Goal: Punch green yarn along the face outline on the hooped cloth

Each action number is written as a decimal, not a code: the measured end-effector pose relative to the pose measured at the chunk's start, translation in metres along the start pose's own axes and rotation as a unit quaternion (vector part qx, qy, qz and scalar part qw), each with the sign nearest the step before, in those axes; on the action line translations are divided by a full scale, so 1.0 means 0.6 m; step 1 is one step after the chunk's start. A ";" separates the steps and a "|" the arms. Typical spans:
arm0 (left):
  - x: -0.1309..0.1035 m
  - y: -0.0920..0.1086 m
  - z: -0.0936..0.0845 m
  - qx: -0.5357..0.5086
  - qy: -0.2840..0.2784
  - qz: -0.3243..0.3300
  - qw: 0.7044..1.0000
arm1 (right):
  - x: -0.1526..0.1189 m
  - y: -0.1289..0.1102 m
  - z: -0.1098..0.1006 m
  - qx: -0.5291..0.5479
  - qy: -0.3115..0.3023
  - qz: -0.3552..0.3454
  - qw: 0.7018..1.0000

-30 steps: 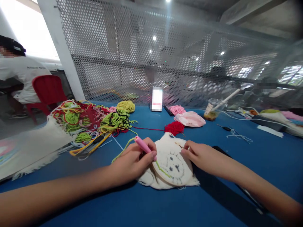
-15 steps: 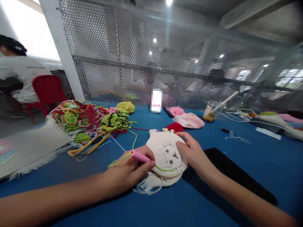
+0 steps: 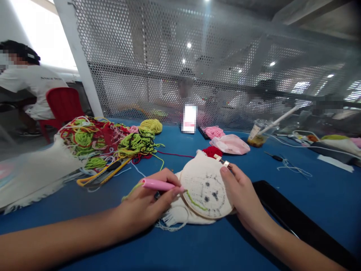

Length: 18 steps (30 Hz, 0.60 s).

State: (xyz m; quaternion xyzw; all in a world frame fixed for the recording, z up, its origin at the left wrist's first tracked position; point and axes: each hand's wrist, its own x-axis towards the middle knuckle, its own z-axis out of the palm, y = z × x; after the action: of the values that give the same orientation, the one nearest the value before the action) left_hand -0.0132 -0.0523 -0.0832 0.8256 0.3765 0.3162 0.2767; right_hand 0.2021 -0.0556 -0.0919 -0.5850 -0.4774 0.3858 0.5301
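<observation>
My left hand [image 3: 153, 195] is closed around a pink punch needle [image 3: 158, 184], with light green yarn trailing from its back end. The needle's tip meets the left edge of the white cloth in a round embroidery hoop [image 3: 194, 177]. On that cloth are dark drawn dots and sketched lines, and a curved row of green stitches [image 3: 196, 202] follows the lower left edge. My right hand [image 3: 239, 188] grips the hoop's right rim, thumb on top and fingers partly hidden behind. Loose fringed cloth [image 3: 180, 214] hangs out beneath the hoop.
Tangled yarn [image 3: 104, 141] and a yellow utility knife [image 3: 108, 173] lie left. Behind are red yarn [image 3: 212, 151], a lit phone [image 3: 189, 118], a pink pouch [image 3: 230, 144] and a drink cup [image 3: 256, 134]. A black object [image 3: 296, 222] lies right. A person [image 3: 42, 82] sits far left.
The hoop has turned clockwise and its clamp has swung right. My right hand has shifted down along the rim. The punch needle now lies flatter, its tip at the hoop's left edge.
</observation>
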 end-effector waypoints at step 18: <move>-0.010 -0.019 0.001 0.013 0.071 0.037 0.997 | 0.005 0.026 -0.015 -0.089 0.008 -0.061 0.994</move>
State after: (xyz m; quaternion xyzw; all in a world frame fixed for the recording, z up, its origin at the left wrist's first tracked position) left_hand -0.0209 -0.0505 -0.0935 0.8180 0.3688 0.3789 0.2267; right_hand 0.2140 -0.0546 -0.1061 -0.6028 -0.5405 0.3037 0.5022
